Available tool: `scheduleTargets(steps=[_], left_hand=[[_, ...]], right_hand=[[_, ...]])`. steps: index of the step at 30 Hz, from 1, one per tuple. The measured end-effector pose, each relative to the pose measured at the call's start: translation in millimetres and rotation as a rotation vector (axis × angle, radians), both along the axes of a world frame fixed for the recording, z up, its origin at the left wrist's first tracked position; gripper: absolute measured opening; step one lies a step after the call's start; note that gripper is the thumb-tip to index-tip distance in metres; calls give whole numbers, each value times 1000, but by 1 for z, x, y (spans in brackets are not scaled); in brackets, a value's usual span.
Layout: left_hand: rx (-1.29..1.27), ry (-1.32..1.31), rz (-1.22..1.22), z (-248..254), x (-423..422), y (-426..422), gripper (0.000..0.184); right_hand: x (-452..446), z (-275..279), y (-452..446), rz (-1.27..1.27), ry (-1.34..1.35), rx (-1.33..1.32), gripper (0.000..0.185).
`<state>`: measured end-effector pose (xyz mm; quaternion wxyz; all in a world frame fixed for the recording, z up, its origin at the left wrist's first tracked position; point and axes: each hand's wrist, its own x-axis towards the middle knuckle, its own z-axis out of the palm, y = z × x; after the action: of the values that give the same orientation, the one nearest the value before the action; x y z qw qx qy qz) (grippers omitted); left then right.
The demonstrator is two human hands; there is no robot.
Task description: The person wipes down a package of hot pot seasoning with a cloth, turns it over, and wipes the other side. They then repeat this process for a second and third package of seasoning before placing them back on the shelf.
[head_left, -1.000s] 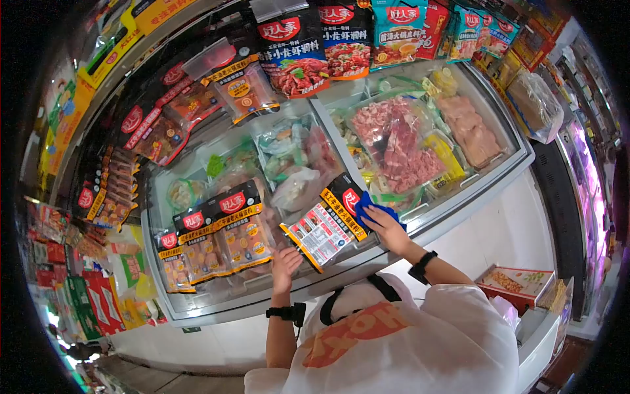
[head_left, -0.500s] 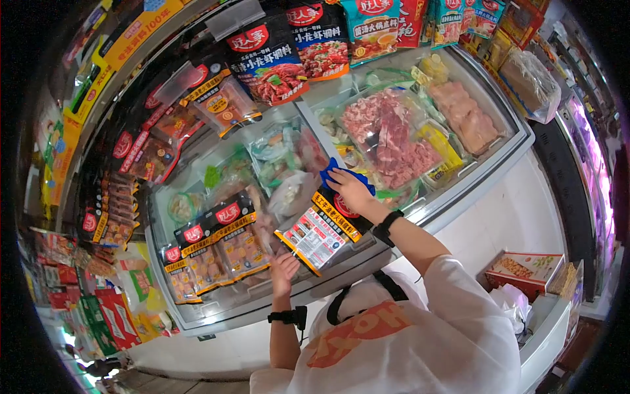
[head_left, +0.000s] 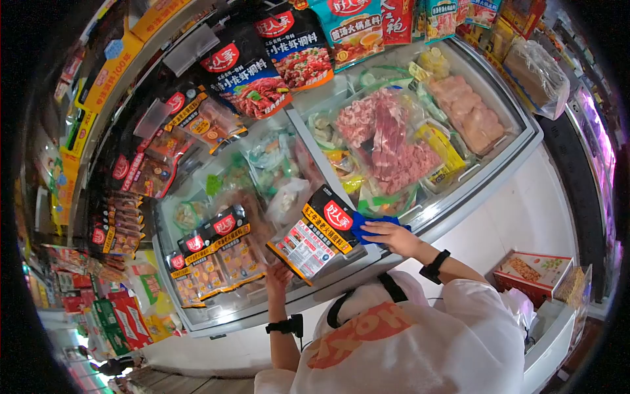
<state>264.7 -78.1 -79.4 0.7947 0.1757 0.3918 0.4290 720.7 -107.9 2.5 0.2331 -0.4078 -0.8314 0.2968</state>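
Observation:
A black, orange and white packet [head_left: 314,235] lies tilted on the glass top of a freezer [head_left: 446,213]. My right hand [head_left: 392,238] presses a blue cloth [head_left: 367,226] on the glass at the packet's right edge. My left hand [head_left: 279,276] is at the packet's lower left corner, its fingertips partly hidden by the packet, so its grip is unclear. Left of it, several similar packets [head_left: 210,262] lie overlapping in a row. Through the glass show bagged meat [head_left: 394,148] and other frozen food.
Black seasoning pouches [head_left: 246,79] and teal pouches [head_left: 348,29] stand along the freezer's back edge. More red and black packets [head_left: 154,161] lie at the left back. A red and white box [head_left: 533,274] is at the lower right.
My right hand with the blue cloth went up over the packet's top, then came back down to its right side. My left hand stays near the packet's lower corner. The view has shifted.

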Motion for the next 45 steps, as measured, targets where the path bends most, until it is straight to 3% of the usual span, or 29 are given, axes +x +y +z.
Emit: scheduleTargets(steps=[2,3,5,6,8,9,11,13,15,19,21,22,23,25,27,31,34,37,41,43,45], left_hand=[[-67,689,137,25,23,-6,52],[-63,694,140,29,29,-7,52],[439,1414,164,37,40,-9,39],[441,1421,167,52,50,-8,39],[488,1673,84,99,84,1,35],[487,1676,87,114,103,4,35],[768,1591,-263,129,143,6,43],[1243,1540,-413,105,170,7,59],[1312,1497,-642,135,215,13,71],[1422,1625,-606,104,239,17,72],[1541,1633,-590,93,238,15,66],[1654,1680,-536,84,238,11,49],[1648,1696,-526,76,235,8,49],[1828,1680,-533,72,229,5,32],[1808,1719,-506,77,231,3,24],[1729,1872,-491,81,233,5,34],[1710,1754,-426,73,224,1,33],[1662,1750,-463,87,217,-3,32],[1598,1614,-236,129,204,0,30],[1479,1615,-114,164,194,2,23],[1235,1405,95,192,168,4,25]], right_hand=[[23,-17,-1,-139,22,74,67],[31,-20,0,-226,30,117,66],[36,-27,-2,-296,60,92,65],[32,-27,-2,-379,84,56,67],[26,-19,-1,-435,90,50,69],[27,-19,-1,-432,92,51,69],[29,-21,0,-398,8,104,72],[31,-29,1,-385,10,114,74],[32,-33,1,-390,17,142,74],[30,-29,0,-402,34,106,73],[31,-29,0,-403,46,116,73],[30,-31,1,-404,59,121,73],[30,-31,1,-391,64,128,73],[29,-30,2,-411,31,115,71],[28,-31,3,-413,49,138,68],[24,-25,2,-387,68,122,69],[22,-22,2,-436,43,110,59],[25,-30,3,-402,-13,109,68],[19,-23,2,-449,3,104,60],[18,-23,2,-437,-19,106,60],[14,-24,2,-473,-48,98,60]])
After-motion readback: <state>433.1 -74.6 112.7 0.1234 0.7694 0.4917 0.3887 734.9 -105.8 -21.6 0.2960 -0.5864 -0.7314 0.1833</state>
